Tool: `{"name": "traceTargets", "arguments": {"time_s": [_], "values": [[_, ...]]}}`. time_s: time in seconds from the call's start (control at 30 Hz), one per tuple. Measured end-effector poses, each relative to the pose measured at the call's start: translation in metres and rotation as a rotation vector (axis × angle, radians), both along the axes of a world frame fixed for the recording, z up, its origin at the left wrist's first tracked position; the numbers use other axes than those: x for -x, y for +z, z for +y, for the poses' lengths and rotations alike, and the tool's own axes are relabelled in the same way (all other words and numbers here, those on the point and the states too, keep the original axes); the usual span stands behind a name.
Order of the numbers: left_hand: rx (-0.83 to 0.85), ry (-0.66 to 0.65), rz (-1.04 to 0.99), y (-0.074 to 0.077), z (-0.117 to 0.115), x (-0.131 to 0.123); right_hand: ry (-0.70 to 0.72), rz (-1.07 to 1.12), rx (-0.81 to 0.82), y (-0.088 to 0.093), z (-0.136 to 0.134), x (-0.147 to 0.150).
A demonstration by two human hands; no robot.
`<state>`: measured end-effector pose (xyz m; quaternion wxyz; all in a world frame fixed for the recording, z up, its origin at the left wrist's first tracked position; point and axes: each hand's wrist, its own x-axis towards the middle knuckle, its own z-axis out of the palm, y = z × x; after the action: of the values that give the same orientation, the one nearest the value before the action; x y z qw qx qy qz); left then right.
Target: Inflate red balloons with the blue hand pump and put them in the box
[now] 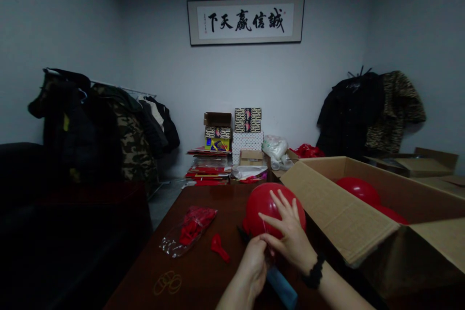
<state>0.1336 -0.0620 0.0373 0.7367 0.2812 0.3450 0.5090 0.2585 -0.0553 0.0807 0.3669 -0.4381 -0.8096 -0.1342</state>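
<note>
Red round balloon pinched by both hands

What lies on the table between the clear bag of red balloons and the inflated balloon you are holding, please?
In the head view, one uninflated red balloon lies on the dark table between the bag and the inflated balloon.

Our hands hide the neck of the red balloon, so we cannot tell how it is gripped. The blue tube runs off the bottom edge, and the cardboard box is cut by the right edge.
</note>
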Motion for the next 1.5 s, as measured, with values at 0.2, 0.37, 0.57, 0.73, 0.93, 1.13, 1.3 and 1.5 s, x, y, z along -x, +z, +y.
{"name": "traceTargets", "arguments": {"time_s": [0.2,0.37,0.57,0.73,0.93,1.13,1.3,1.5], "values": [[-0.012,-0.116,0.111,0.018,0.012,0.021,0.019,-0.071,-0.017,0.024,0.000,-0.005],[-0.125,-0.149,0.323,0.022,0.023,0.028,0.023,-0.124,-0.002,0.039,0.000,-0.007],[-0.267,-0.147,0.381,0.033,0.026,0.023,-0.031,-0.066,0.011,0.036,0.002,-0.010],[-0.153,-0.143,0.145,0.035,0.018,0.009,-0.029,0.070,0.051,0.019,0.005,-0.003],[0.107,-0.340,-0.029,0.032,0.013,0.015,0.081,0.002,0.092,0.018,0.002,-0.004],[-0.106,-0.261,0.292,0.029,0.021,0.017,0.068,-0.174,0.082,0.028,-0.006,-0.012],[-0.523,-0.202,0.835,0.041,0.040,0.023,0.064,-0.323,0.031,0.049,-0.006,-0.009],[-0.914,0.037,1.628,0.069,0.026,0.035,0.061,-0.393,-0.022,0.063,0.004,-0.006]]}}
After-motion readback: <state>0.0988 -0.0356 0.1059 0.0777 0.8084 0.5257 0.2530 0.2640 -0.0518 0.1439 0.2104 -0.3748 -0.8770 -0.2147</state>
